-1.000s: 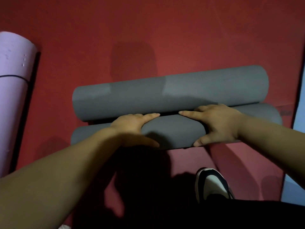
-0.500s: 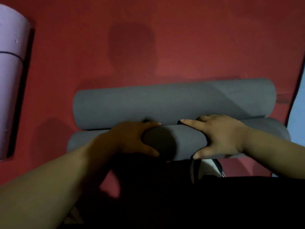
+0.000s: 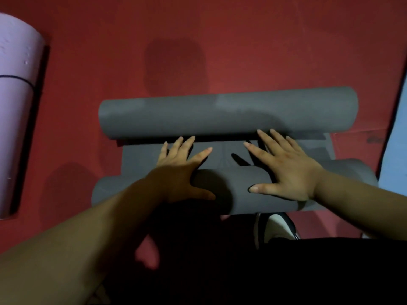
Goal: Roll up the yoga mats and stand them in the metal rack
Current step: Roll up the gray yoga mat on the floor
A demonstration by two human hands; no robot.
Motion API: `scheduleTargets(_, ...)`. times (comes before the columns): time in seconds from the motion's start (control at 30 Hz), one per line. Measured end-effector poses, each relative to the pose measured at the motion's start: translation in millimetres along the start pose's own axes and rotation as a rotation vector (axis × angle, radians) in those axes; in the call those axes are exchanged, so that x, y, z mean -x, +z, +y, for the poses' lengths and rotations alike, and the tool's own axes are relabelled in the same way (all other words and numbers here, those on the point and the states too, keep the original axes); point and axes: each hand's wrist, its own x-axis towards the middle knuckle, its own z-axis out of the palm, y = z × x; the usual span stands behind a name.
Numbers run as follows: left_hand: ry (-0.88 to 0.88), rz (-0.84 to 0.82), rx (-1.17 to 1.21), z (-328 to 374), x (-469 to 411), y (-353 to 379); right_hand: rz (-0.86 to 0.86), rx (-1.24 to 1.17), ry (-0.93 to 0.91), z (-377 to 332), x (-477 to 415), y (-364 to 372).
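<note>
A grey yoga mat lies on the red floor, rolled from both ends into a far roll and a near roll, with a short flat strip between them. My left hand presses flat on the near roll's left part, fingers straight and spread toward the far roll. To its right, my right hand also lies flat on the near roll, fingertips reaching the far roll's lower edge. No metal rack is in view.
A rolled lilac mat with a dark band lies at the left edge. A light blue mat borders the right edge. My shoe shows just under the near roll. Red floor stretches beyond the grey mat.
Both hands went from curled round the near roll to flat with spread fingers. The two rolls moved apart, and a flat strip of mat now shows between them.
</note>
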Motion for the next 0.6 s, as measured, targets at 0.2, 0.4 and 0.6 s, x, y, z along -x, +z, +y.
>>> scheduleTargets(0.2,0.007,0.039,-0.016,-3,-6,-2,0.035,-0.044,0.005,2,-6,-3)
scheduleTargets(0.4,-0.012,0.039,-0.062,-4,-14,-13,0.094,-0.086,0.026,8,-17,-6)
scheduleTargets(0.6,-0.097,0.042,-0.081,-5,-22,-29,0.176,-0.119,0.054,19,-35,-16)
